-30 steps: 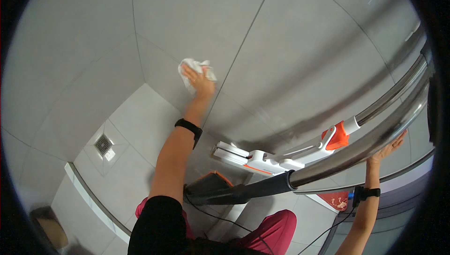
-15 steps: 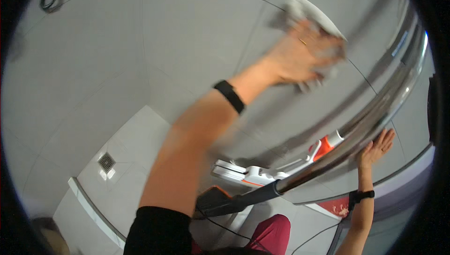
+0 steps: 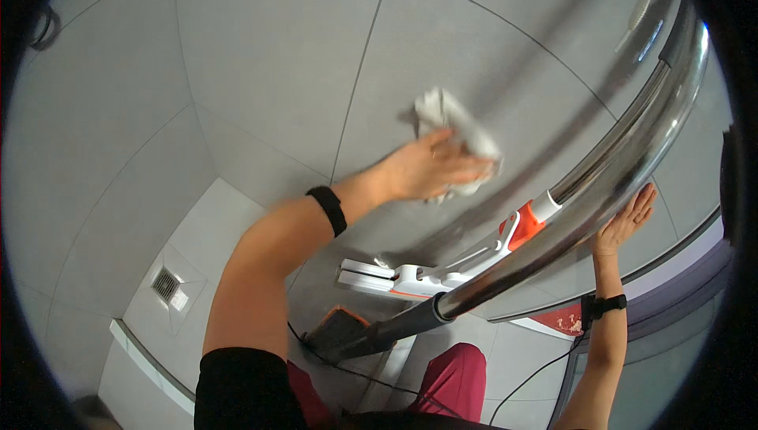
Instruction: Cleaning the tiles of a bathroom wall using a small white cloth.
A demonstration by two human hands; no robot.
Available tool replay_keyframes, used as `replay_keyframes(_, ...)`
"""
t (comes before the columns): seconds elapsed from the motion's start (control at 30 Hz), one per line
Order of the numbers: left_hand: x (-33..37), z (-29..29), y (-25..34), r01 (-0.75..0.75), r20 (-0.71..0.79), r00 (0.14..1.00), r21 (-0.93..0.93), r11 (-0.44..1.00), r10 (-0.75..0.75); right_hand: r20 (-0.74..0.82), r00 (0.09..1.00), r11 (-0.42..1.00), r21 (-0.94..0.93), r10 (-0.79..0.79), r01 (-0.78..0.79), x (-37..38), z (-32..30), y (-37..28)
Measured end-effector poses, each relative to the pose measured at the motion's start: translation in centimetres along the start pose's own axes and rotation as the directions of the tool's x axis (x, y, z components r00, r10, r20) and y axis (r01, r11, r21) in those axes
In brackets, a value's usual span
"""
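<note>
My left hand [image 3: 434, 168] presses a white cloth [image 3: 452, 112] against the grey tiled wall [image 3: 272, 59], its fingers bent over the cloth. The cloth is bunched, and part of it lies hidden under the hand. To the right, my right hand [image 3: 624, 225] rests on the wall with its fingers stretched out and nothing in them. It is close beside a thick shiny metal pole [image 3: 545, 264]. A black band sits on each wrist.
A white and orange mop-like tool [image 3: 430, 281] stands behind the pole. The pole's dark base [image 3: 355, 343] is low in the middle, with a black cable [image 3: 525, 398] nearby. A floor drain [image 3: 166, 284] lies at left beyond a low curb [image 3: 150, 363].
My left hand has slid the cloth down and to the left along the wall. My right hand stays flat on the wall. The whole view has shifted slightly.
</note>
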State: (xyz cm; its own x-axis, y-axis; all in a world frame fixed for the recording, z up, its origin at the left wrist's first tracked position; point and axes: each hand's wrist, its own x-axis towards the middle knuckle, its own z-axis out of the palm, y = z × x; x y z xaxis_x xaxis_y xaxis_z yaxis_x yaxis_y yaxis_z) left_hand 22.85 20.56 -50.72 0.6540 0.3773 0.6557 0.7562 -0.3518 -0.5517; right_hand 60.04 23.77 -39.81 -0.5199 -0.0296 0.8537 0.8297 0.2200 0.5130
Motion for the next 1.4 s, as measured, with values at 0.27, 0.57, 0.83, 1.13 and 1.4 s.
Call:
replay_keyframes(0.27, -4.0, 3.0, 0.7, 0.189, 0.272, 0.962, -0.703, 0.686, 0.013, 0.025, 0.999, 0.999, 0.017, 0.027, -0.027, 0.3, -0.3, 0.0)
replay_keyframes(0.57, 8.4, -9.8, -15.2, 0.684, -0.325, 0.661, -0.111, 0.721, -0.676, -0.013, 0.999, 0.998, 0.053, -0.046, 0.047, 0.2, 0.5, 1.0)
replay_keyframes(0.83, -2.4, -0.1, -2.5, 0.403, -0.268, 0.875, -0.057, 0.913, -0.403, 0.108, 0.993, 0.996, 0.077, 0.047, -0.055, -0.7, -0.6, -1.7)
replay_keyframes(1.13, -18.9, 9.3, 4.8, 0.890, -0.131, 0.290, -0.327, 0.318, -0.948, -0.033, 0.993, 0.994, -0.010, -0.112, 0.112, 0.2, 0.5, 0.5)
replay_keyframes(1.4, -29.4, 17.7, 3.0, 0.233, 0.221, -0.657, -0.849, -0.474, -0.720, -0.053, 0.993, 0.994, -0.010, -0.107, 0.107, 0.4, 0.7, -0.2)
